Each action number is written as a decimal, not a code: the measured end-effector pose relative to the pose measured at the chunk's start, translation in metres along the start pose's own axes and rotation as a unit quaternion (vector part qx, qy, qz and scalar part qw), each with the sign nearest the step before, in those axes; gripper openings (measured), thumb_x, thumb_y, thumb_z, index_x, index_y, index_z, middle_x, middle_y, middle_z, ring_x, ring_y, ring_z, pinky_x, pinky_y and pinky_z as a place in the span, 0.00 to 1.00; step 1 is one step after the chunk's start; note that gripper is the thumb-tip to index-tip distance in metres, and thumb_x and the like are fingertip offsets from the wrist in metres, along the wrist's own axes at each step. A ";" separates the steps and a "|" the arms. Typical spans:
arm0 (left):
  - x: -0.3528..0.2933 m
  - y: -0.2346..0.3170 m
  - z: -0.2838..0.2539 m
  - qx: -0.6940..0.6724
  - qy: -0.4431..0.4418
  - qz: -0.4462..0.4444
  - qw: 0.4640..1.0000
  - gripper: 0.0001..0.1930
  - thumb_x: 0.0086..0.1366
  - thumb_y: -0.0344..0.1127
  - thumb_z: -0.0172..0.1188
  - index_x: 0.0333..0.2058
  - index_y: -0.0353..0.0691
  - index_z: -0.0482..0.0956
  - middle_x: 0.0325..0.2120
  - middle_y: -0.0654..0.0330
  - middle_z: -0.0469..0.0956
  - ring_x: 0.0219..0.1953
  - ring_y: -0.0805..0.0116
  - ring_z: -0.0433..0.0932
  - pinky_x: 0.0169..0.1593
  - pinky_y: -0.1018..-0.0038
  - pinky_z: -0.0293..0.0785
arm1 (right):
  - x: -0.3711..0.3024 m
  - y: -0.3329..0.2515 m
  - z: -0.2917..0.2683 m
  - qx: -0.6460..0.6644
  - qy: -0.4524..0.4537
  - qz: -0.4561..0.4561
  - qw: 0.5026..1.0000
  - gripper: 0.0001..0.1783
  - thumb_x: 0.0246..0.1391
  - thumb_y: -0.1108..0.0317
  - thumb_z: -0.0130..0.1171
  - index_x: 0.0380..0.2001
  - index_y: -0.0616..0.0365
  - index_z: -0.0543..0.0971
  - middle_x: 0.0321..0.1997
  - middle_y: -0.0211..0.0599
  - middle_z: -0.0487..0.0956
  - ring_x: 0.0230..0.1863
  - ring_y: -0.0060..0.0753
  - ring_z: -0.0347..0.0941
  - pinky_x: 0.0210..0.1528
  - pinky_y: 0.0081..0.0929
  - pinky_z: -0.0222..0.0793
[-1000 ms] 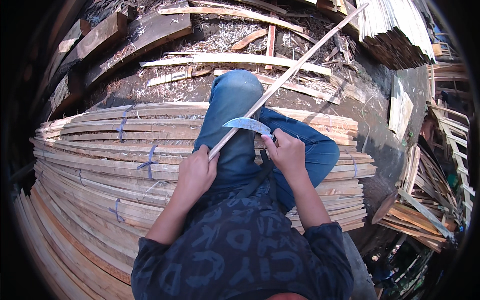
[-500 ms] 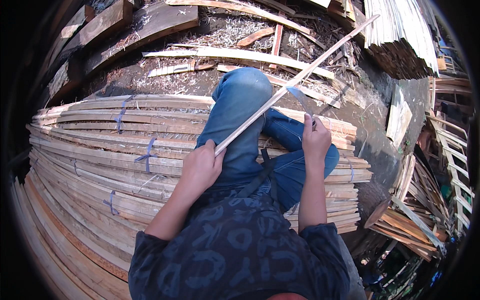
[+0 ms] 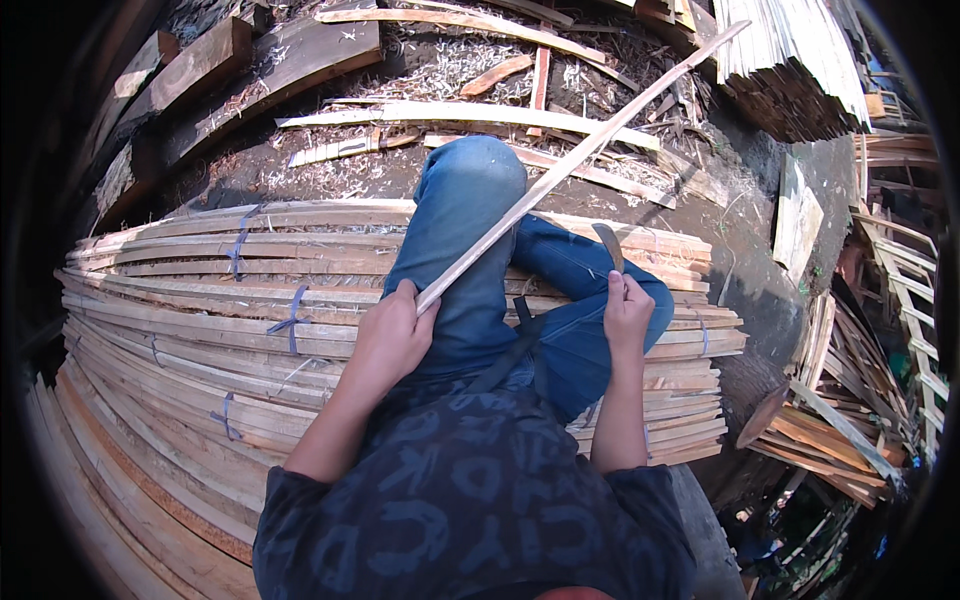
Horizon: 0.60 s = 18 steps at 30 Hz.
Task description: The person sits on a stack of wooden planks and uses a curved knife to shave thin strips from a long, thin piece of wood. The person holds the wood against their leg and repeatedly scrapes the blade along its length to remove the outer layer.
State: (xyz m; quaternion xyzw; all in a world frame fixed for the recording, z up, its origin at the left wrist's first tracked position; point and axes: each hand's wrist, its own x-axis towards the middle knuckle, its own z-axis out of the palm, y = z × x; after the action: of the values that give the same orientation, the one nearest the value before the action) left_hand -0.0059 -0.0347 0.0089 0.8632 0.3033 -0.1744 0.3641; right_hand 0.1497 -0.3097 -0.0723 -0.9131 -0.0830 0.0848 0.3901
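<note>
pale wood makes up the long strip [image 3: 565, 168], its near end held in the left hand [image 3: 390, 330], whose grip is closed around it. from that grip the strip slants away to the right, crossing over the raised leg in blue jeans [image 3: 468, 180]. the right hand [image 3: 628, 312] has its grip wrapped about the handle of a curved knife [image 3: 609, 246], blade pointing away from the body, apart from the strip and to its right. bundled laths [image 3: 190, 325] lie left of the leg.
</note>
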 end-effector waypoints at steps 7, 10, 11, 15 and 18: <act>0.000 -0.007 0.008 -0.001 -0.002 -0.010 1.000 0.17 0.68 0.43 0.53 0.34 0.31 0.67 0.27 0.35 0.76 0.35 0.33 0.76 0.39 0.49 0.69 | 0.001 -0.068 0.038 -0.012 -0.086 -0.124 0.988 0.23 0.59 0.53 0.61 0.18 0.60 0.72 0.12 0.43 0.70 0.17 0.47 0.71 0.20 0.38 0.65; -0.001 -0.007 0.010 -0.007 0.005 -0.015 1.000 0.17 0.68 0.43 0.53 0.36 0.31 0.66 0.28 0.35 0.75 0.36 0.33 0.75 0.39 0.50 0.69 | 0.004 -0.079 0.036 -0.092 -0.099 -0.158 0.978 0.26 0.57 0.48 0.60 0.17 0.57 0.72 0.13 0.41 0.73 0.18 0.48 0.74 0.21 0.39 0.68; -0.001 -0.007 0.010 -0.011 0.008 -0.018 1.000 0.17 0.68 0.43 0.54 0.36 0.31 0.65 0.28 0.34 0.75 0.36 0.32 0.75 0.39 0.50 0.69 | 0.005 -0.081 0.035 -0.116 -0.103 -0.161 0.975 0.27 0.57 0.46 0.60 0.16 0.56 0.72 0.13 0.40 0.73 0.18 0.48 0.75 0.21 0.40 0.69; -0.005 -0.007 0.013 -0.037 0.012 -0.024 0.999 0.18 0.67 0.43 0.56 0.37 0.31 0.64 0.28 0.33 0.75 0.36 0.32 0.75 0.39 0.50 0.68 | 0.010 -0.076 0.029 -0.173 -0.105 -0.166 0.965 0.28 0.56 0.43 0.59 0.16 0.56 0.72 0.12 0.39 0.73 0.18 0.47 0.75 0.20 0.40 0.69; -0.005 -0.007 0.014 -0.036 0.015 -0.025 0.999 0.19 0.66 0.43 0.56 0.37 0.31 0.63 0.28 0.33 0.75 0.36 0.32 0.76 0.39 0.50 0.68 | 0.015 -0.075 0.025 -0.201 -0.095 -0.181 0.958 0.29 0.55 0.42 0.60 0.15 0.55 0.71 0.11 0.38 0.72 0.16 0.45 0.74 0.18 0.39 0.67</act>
State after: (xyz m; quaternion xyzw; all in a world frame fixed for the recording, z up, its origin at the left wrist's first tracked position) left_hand -0.0152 -0.0430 -0.0013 0.8441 0.3359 -0.1596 0.3862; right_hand 0.1519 -0.2376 -0.0363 -0.9299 -0.2994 0.0810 0.1979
